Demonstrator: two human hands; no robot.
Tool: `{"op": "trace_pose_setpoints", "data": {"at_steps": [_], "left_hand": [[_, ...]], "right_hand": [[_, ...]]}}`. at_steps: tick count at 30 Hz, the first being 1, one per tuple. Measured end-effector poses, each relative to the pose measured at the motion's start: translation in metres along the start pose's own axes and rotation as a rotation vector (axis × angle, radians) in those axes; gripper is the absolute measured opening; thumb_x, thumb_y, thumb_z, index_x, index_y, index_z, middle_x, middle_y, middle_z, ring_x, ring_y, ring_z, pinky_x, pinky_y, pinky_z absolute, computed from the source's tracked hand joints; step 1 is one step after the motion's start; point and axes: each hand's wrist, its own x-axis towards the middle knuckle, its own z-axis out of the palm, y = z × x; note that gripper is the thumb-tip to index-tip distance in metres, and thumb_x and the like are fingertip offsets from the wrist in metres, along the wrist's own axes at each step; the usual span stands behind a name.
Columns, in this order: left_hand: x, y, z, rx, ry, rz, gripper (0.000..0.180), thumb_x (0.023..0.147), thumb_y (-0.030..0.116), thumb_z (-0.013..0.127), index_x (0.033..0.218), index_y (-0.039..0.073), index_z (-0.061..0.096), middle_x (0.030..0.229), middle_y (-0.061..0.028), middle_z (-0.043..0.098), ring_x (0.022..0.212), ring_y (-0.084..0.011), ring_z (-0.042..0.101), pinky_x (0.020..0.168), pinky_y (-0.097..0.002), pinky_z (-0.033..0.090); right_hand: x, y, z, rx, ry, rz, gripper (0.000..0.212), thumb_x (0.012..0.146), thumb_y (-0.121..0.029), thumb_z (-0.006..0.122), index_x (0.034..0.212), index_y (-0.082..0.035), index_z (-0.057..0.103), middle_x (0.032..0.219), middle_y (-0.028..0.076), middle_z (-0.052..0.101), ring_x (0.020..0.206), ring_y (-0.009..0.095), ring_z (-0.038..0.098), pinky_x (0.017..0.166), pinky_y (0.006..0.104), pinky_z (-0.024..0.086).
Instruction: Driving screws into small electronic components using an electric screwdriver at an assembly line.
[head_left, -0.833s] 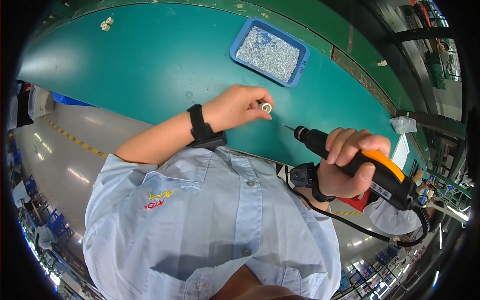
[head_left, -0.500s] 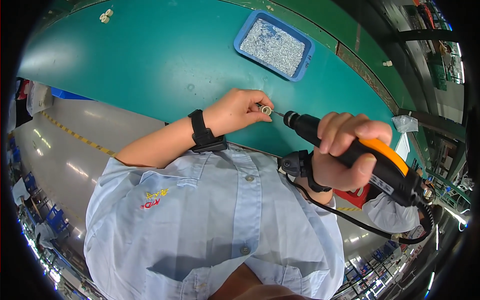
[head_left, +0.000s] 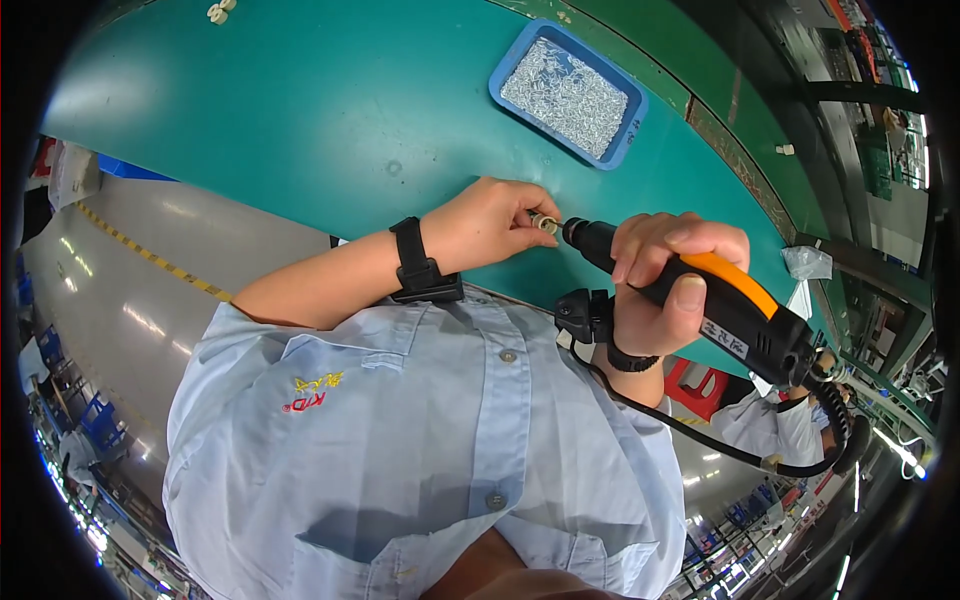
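Between the thumb and fingers of my left hand (head_left: 492,220) is a small, round, cream-coloured part (head_left: 544,223) with a hollow centre. My right hand (head_left: 668,275) is wrapped round a black and orange electric screwdriver (head_left: 742,305), which points left toward the part. Its thin bit reaches the part's opening; how deep it goes is too small to tell. A cable runs from the screwdriver's rear end. Beyond my hands, a blue tray (head_left: 632,130) holds many small shiny metal pieces, apparently screws (head_left: 565,95).
The green table (head_left: 270,130) has a raised rim along its far right side. Several cream parts (head_left: 220,11) lie at the far left, another (head_left: 785,149) beyond the rim. A clear plastic bag (head_left: 807,262) sits at the right. A red stool (head_left: 695,390) and a person's pale sleeve (head_left: 775,425) show behind the cable.
The screwdriver in my right hand has moved left, bringing its bit from just short of the part to its opening. My left hand keeps its pinch on the part.
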Motion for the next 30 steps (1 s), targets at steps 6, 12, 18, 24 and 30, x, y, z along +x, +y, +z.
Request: {"op": "trace_pose_setpoints", "data": {"at_steps": [6,12,18,24,30], "left_hand": [[0.001,0.004,-0.004,0.070,-0.033,-0.011,0.021,0.076,0.008,0.070,0.095,0.003,0.062,0.074,-0.0073,0.065,0.064,-0.0121,0.059,0.058,-0.0255,0.046],[0.000,0.007,-0.006,0.110,-0.051,-0.012,0.021,0.077,0.007,0.070,0.097,0.003,0.062,0.073,-0.0057,0.065,0.063,-0.0113,0.058,0.058,-0.0245,0.045],[0.001,0.002,-0.004,0.079,-0.027,0.010,0.020,0.075,0.014,0.070,0.090,0.003,0.063,0.074,-0.0105,0.063,0.063,-0.0197,0.061,0.058,-0.0298,0.047],[-0.002,0.010,-0.006,0.135,-0.037,0.006,0.019,0.076,0.012,0.069,0.091,0.003,0.063,0.078,-0.0123,0.063,0.067,-0.0234,0.061,0.060,-0.0324,0.047],[0.002,0.014,-0.003,0.238,-0.097,0.227,0.020,0.079,0.010,0.063,0.097,0.003,0.062,0.088,-0.0129,0.062,0.074,-0.0266,0.061,0.065,-0.0344,0.048]], "right_hand": [[0.002,0.004,0.000,0.010,-0.018,-0.012,0.033,0.085,-0.034,0.056,0.091,-0.004,0.045,0.055,0.002,0.043,0.044,0.013,0.044,0.046,0.0279,0.038],[0.002,0.006,0.003,0.008,-0.036,-0.017,0.031,0.086,-0.032,0.056,0.090,-0.003,0.045,0.055,0.002,0.044,0.043,0.013,0.044,0.045,0.0276,0.038],[0.005,0.008,0.005,-0.010,-0.070,0.025,0.028,0.086,-0.029,0.056,0.089,-0.003,0.045,0.054,0.002,0.043,0.043,0.013,0.044,0.045,0.0275,0.037],[0.003,0.007,0.008,-0.001,-0.062,0.049,0.032,0.084,-0.032,0.058,0.092,-0.003,0.045,0.053,0.002,0.043,0.043,0.013,0.044,0.045,0.0272,0.037],[-0.004,-0.009,-0.004,0.108,0.029,-0.070,0.037,0.083,-0.036,0.060,0.094,-0.004,0.044,0.054,0.002,0.044,0.043,0.013,0.043,0.045,0.0273,0.036]]}}
